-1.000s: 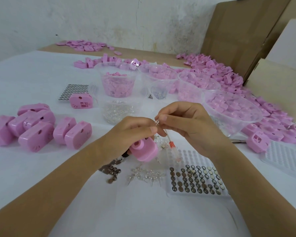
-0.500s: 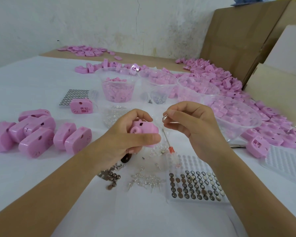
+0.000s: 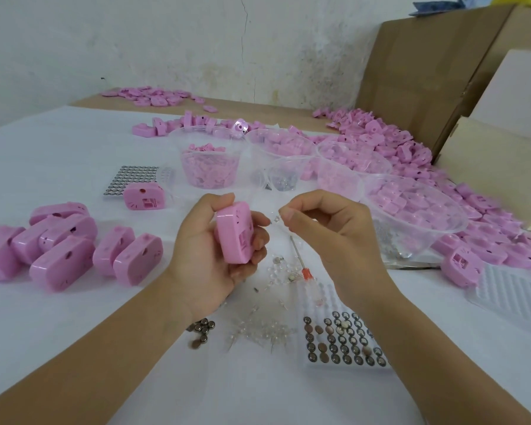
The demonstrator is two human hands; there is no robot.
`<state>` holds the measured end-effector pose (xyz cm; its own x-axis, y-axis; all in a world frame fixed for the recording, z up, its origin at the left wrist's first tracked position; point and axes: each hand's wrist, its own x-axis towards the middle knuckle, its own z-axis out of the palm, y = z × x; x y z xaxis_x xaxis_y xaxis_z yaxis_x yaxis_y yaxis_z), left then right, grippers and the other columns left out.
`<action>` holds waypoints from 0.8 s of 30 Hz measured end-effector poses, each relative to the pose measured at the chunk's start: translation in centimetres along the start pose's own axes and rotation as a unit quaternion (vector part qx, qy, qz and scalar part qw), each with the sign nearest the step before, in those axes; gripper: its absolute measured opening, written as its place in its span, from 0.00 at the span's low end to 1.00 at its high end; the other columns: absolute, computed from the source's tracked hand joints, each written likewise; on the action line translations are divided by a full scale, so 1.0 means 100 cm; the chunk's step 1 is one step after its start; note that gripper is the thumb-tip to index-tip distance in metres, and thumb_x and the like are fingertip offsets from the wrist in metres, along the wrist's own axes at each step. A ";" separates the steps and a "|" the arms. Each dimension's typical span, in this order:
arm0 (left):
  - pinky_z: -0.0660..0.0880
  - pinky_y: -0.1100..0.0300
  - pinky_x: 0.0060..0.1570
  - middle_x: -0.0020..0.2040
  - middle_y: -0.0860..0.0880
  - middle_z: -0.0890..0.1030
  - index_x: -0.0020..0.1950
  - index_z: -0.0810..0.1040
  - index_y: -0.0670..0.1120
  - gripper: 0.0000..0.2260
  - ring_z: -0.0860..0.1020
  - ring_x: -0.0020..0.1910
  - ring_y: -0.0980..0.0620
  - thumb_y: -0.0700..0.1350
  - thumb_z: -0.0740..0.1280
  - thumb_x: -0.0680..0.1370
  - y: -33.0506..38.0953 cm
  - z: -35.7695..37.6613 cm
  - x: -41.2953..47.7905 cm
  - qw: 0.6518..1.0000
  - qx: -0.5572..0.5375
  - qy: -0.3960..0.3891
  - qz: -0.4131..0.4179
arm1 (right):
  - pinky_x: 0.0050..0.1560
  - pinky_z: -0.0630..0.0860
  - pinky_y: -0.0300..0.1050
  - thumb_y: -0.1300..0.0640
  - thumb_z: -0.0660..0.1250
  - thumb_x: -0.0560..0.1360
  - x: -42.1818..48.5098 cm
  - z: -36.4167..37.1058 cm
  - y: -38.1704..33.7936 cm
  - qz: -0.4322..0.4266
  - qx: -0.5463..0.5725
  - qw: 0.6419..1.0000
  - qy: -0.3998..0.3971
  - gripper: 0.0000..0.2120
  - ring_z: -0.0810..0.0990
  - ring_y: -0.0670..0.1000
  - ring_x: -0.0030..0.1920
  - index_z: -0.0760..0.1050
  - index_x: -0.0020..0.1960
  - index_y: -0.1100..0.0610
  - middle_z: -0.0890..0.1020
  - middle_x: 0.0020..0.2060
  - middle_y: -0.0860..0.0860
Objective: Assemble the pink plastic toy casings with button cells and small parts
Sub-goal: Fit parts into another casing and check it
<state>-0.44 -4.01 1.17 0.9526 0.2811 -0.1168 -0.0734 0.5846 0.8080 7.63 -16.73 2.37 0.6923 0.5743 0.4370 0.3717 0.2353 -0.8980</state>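
On the white counter [image 3: 59, 142], nearer than the held pink casing [image 3: 235, 233] and to its right, lies a tray of button cells [image 3: 344, 342]. Straight below the casing are a few loose button cells [image 3: 201, 331] and a scatter of clear small parts [image 3: 261, 331]. A red-handled screwdriver [image 3: 307, 274] lies just right of the casing.

The left hand [image 3: 203, 262] holds the casing above the counter, its grip wrapped round it with the thumb on top. Just right of the casing, the right hand [image 3: 328, 228] has a narrow grip, thumb and forefinger pinching one small clear part [image 3: 275, 217] close to the casing's edge.

Left of the casing, a cluster of closed casings [image 3: 65, 250] rests on the counter. Beyond the casing stand clear tubs [image 3: 209, 161] of pink pieces, and to its far right a large clear bowl [image 3: 411, 210] and a heap of pink shells [image 3: 380, 133] lie against cardboard boxes [image 3: 426, 72].
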 end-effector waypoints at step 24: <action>0.81 0.53 0.43 0.46 0.39 0.81 0.61 0.72 0.34 0.23 0.82 0.43 0.47 0.45 0.57 0.71 -0.001 0.003 -0.003 0.991 -0.081 -0.110 -0.009 | 0.46 0.78 0.50 0.61 0.70 0.67 -0.005 0.007 0.005 -0.118 -0.177 0.977 0.031 0.05 0.79 0.48 0.42 0.80 0.38 0.52 0.78 0.39 0.48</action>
<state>-0.66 -4.40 1.30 0.9940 0.1083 0.0127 -0.0860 0.7076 0.7013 7.08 -16.33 1.67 0.5944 0.4852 0.6412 0.7081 0.0622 -0.7034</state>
